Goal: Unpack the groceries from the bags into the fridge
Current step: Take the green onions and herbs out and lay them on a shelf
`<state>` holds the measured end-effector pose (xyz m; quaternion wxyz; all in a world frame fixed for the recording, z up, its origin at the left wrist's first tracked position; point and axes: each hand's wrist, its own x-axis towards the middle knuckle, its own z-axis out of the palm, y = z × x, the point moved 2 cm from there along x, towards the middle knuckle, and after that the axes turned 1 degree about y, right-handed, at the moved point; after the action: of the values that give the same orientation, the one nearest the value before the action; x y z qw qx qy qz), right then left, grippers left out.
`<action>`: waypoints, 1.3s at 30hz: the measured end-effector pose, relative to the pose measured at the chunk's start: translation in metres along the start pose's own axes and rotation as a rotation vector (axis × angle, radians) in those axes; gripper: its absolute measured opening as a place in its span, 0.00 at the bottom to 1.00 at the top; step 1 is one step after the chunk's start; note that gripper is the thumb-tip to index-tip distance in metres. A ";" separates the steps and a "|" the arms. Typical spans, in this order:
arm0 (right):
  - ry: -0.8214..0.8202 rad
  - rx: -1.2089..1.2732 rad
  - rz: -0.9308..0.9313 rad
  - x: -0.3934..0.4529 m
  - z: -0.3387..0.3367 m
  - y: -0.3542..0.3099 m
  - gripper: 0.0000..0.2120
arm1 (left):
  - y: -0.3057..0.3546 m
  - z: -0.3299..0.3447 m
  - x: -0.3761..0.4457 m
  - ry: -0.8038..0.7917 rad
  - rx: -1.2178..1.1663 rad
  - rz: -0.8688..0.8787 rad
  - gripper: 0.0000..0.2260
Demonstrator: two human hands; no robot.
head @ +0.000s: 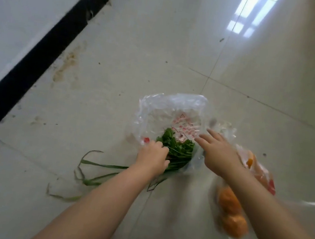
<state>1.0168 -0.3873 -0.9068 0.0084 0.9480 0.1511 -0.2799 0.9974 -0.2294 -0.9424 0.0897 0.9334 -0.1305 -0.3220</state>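
Clear bag [166, 110] w/ red print; green herbs [178, 150]; orange fruit [234, 224].

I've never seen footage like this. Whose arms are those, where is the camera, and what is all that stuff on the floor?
No machine here: a person wears one camera on the head, looking down at their own arms. On the tiled floor lies a clear plastic bag with red print. The left hand grips a bunch of leafy greens at the bag's mouth; long green stalks trail out beside it. The right hand reaches toward the bag with straight fingers, holding nothing. Beside that arm, another bag holds oranges.
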 end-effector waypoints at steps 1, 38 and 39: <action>-0.003 -0.011 -0.029 0.013 0.015 0.004 0.29 | -0.004 0.016 0.019 0.026 0.022 0.054 0.15; 0.292 0.353 0.054 0.076 0.062 0.034 0.22 | -0.012 0.033 0.088 0.088 -0.019 -0.061 0.16; 0.285 0.334 0.047 0.078 0.063 0.033 0.24 | -0.007 0.032 0.096 0.086 -0.101 -0.100 0.14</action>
<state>1.0553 -0.4034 -1.0035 -0.1636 0.9695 0.0802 -0.1638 1.0512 -0.2539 -1.0242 0.1257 0.9460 -0.0632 -0.2920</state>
